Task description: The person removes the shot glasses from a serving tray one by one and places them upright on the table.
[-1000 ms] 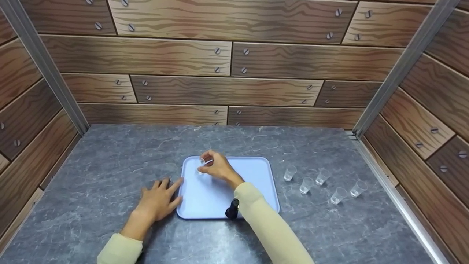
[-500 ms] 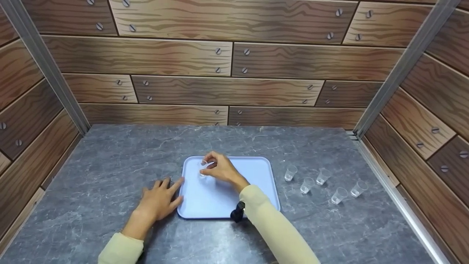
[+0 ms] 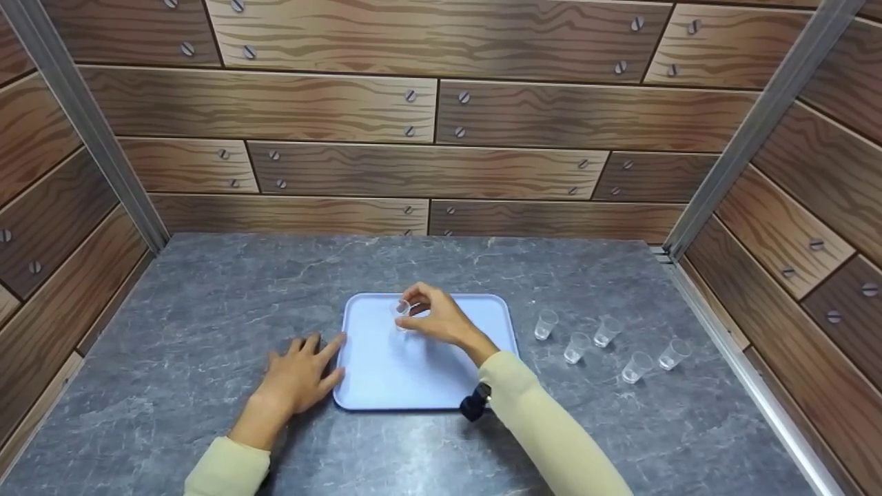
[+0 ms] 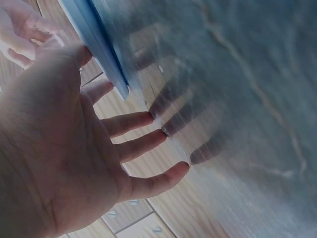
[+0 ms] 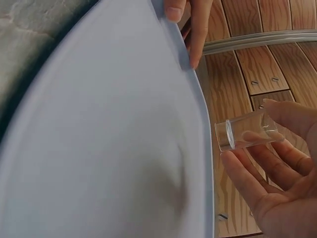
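Note:
A small clear shot glass (image 3: 401, 318) is pinched between the thumb and fingers of my right hand (image 3: 437, 318), over the back left part of a light blue tray (image 3: 386, 386). The right wrist view shows the glass (image 5: 247, 131) from the side; I cannot tell whether it touches the tray. My left hand (image 3: 293, 379) lies with its fingers spread on the table at the tray's left side. In the left wrist view, the thumb of this left hand (image 4: 74, 134) is against the tray's rim (image 4: 99, 47), while the other fingertips reach the tabletop.
To the right of the tray, several clear shot glasses (image 3: 577, 348) stand loosely grouped on the grey marbled table (image 3: 241, 289). Wood-patterned walls (image 3: 427, 165) enclose the back and both sides, with metal posts (image 3: 730, 148) at the corners.
My right hand has moved to the right over the tray with the shot glass in its fingers. My left hand has stayed at the tray's left edge.

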A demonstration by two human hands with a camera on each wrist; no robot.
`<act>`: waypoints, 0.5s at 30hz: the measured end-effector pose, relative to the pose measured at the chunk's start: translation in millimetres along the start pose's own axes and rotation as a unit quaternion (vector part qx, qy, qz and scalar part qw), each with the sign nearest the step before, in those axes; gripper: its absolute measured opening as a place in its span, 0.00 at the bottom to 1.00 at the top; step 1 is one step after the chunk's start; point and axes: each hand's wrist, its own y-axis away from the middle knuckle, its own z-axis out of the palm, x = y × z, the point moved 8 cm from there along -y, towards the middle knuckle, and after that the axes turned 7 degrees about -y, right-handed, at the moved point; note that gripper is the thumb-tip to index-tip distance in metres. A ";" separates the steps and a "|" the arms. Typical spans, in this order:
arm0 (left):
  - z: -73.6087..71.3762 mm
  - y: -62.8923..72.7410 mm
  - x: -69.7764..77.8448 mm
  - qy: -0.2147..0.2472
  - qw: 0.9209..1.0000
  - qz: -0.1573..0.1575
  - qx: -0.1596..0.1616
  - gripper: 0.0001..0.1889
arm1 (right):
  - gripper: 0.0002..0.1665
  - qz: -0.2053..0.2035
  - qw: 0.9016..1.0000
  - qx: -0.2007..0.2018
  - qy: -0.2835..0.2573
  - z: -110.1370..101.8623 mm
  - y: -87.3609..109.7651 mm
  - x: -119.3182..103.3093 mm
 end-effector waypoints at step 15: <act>-1.9 -1.0 1.0 -0.001 1.000 -0.002 -0.002 0.31 | 0.21 -0.005 1.000 0.017 0.002 -51.7 49.6 1.8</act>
